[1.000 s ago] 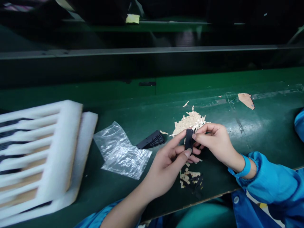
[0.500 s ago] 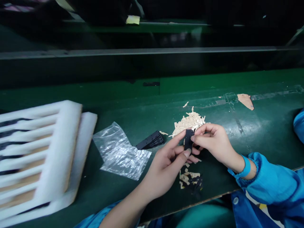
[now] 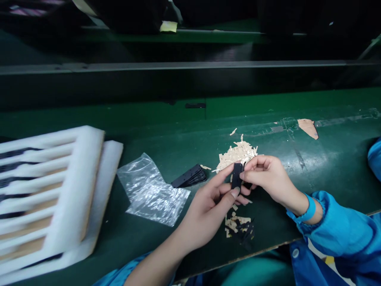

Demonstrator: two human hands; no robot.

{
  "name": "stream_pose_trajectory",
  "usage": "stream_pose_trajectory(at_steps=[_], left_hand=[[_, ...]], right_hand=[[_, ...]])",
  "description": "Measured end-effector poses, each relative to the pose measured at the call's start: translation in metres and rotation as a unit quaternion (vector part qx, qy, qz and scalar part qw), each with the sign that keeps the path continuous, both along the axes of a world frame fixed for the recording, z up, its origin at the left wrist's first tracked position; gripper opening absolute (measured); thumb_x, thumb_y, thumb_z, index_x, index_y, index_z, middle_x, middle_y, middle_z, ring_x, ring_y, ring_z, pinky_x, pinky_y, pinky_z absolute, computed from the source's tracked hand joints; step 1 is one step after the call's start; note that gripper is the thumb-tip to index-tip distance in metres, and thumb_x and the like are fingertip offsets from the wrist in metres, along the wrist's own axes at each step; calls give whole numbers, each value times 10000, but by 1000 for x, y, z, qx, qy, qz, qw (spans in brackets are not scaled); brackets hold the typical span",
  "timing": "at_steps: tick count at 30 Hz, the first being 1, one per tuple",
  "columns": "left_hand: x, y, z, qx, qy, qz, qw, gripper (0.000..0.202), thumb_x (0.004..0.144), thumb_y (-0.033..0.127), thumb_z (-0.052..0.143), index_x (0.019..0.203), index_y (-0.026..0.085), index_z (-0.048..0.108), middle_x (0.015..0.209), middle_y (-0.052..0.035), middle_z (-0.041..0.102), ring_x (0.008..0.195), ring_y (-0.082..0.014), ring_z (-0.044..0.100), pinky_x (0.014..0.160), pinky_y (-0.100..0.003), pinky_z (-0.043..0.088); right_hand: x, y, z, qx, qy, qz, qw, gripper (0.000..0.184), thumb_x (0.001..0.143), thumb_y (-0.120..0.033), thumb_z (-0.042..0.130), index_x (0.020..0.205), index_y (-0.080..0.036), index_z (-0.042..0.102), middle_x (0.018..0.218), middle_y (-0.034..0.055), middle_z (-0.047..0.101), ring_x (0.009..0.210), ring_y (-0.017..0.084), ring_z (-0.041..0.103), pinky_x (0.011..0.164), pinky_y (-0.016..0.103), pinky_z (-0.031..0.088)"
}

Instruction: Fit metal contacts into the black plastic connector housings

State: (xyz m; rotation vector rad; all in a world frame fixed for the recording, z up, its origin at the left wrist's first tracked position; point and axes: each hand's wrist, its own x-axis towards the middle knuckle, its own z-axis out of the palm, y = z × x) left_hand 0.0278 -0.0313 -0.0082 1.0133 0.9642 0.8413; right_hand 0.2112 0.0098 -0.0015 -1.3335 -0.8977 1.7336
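Note:
Between the thumb and fingers of my left hand (image 3: 210, 214) is a small flat black strip-shaped part (image 3: 236, 176), held upright. My right hand (image 3: 268, 174) pinches at the part's upper right edge, its thumb and forefinger pressed together; whatever lies between those fingertips is too small to make out. Just behind both hands rises a heap of pale paper-like scraps (image 3: 236, 154). Closer to the table edge lies a smaller pile of pale and black scraps (image 3: 239, 226). Left of my hands, a fanned stack of similar black parts (image 3: 190, 176) rests on the green table (image 3: 143, 139).
A clear plastic bag (image 3: 154, 194) lies beside the stack. White foam trays (image 3: 77, 186) with black pieces in their slots fill the left side. One black strip (image 3: 195, 105) lies at the back, and a brown scrap (image 3: 308, 128) at the right. Another blue sleeve (image 3: 375, 153) shows at the right edge.
The view has shifted very slightly. Both hands stay in nearly the same place around the black part, with no other clear difference.

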Motion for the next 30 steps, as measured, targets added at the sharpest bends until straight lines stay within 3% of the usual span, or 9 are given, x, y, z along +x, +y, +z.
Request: stream_pose_trajectory(at_steps=[10,16,20,25,30], left_hand=[[-2,3,4,-22,19,-22,999,620,988,226,651,1577,160,471,873,-43,815,745,-190,798,776,-321,655],[-2,3,2,-33,9,-8,999,652,988,227,658,1595,147,433,874,-45,817,741,-185,796,757,-307,644],[-3,3,6,-24,9,-2,1000,633,986,226,678,1575,144,463,849,-36,817,745,-184,796,796,-313,643],[-4,4,8,-34,-23,-1,999,623,977,249,706,1552,147,491,875,-49,820,726,-190,800,743,-296,639],[-6,6,8,-35,-42,-2,999,626,981,266,715,1561,178,497,826,-32,806,726,-199,801,744,-299,630]], right_hand=[[4,2,0,-17,-25,17,999,140,611,-235,817,649,-180,694,616,-10,680,545,111,592,473,222,489],[5,3,0,12,-31,13,999,272,637,-237,863,732,-200,611,649,-56,628,513,84,539,463,209,445],[4,1,0,42,-16,66,997,334,678,-322,916,708,-198,607,575,-56,607,520,99,555,491,219,432],[7,3,1,77,-27,104,991,371,649,-402,963,652,-181,664,587,-29,648,540,99,536,514,235,415],[11,5,2,89,18,119,989,331,771,-460,877,700,-177,723,615,-4,691,560,113,581,537,245,465]])
